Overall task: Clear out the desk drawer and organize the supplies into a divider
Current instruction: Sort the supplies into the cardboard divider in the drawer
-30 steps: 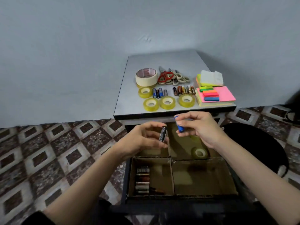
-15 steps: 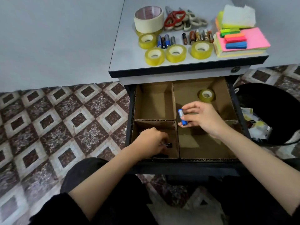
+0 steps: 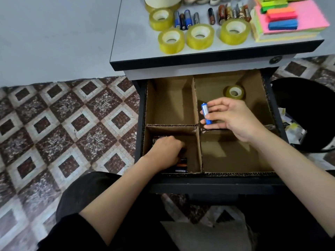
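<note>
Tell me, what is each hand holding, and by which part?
The right hand pinches a blue battery by its lower half. The left hand lies among batteries in the divider; its grip is hidden.

A tiled floor (image 3: pixel 54 133) of brown and cream squares fills the view from 7 to 10 o'clock. Above it, at 10 to 11 o'clock, stands a plain grey wall (image 3: pixel 54 33). At 3 o'clock sits a round black bin (image 3: pixel 308 105), with crumpled paper scraps (image 3: pixel 293 131) inside. At 6 o'clock lies something pale and crumpled (image 3: pixel 208 232), bag or cloth. A black trouser leg (image 3: pixel 87 196) shows at 7 o'clock.
</note>
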The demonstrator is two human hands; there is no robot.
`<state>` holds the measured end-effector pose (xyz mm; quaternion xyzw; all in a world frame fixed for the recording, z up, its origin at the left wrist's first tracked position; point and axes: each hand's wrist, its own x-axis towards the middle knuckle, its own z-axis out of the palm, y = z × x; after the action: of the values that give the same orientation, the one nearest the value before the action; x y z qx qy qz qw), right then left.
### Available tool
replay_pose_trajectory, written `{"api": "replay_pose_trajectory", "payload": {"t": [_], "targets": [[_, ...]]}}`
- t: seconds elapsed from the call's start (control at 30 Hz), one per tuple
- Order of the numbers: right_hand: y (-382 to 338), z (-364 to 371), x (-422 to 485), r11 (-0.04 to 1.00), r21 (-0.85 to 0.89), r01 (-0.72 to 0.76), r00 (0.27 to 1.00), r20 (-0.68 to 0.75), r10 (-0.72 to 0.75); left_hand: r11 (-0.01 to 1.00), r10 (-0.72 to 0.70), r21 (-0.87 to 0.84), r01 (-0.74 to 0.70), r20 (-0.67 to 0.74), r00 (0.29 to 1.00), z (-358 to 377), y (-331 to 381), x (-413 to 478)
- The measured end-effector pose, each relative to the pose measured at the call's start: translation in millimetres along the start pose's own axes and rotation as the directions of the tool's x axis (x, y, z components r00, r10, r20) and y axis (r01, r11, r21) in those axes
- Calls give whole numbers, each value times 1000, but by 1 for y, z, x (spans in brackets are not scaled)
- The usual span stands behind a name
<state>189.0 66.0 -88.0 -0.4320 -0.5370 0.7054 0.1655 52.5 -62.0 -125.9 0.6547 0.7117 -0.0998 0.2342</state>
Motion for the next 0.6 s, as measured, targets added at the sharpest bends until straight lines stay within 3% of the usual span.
{"api": "replay_pose_trajectory", "payload": {"t": [0.27, 0.37, 0.5, 0.6], "targets": [[3, -3, -1, 999, 42, -28, 1000, -6, 29, 992, 28, -124, -22, 46, 999, -1, -11, 6], [1, -4, -5, 999, -25, -30, 999, 13, 31, 967, 21, -246, -73, -207, 978, -8, -20, 4], [-10, 3, -22, 977, -209, 52, 985, 173, -15, 907, 19, -327, -265, -598, 801, -22, -27, -12], [-13, 20, -35, 860, -492, 138, 947, 319, 31, 926, -48, -291, -240, -723, 690, -27, -39, -13]]}}
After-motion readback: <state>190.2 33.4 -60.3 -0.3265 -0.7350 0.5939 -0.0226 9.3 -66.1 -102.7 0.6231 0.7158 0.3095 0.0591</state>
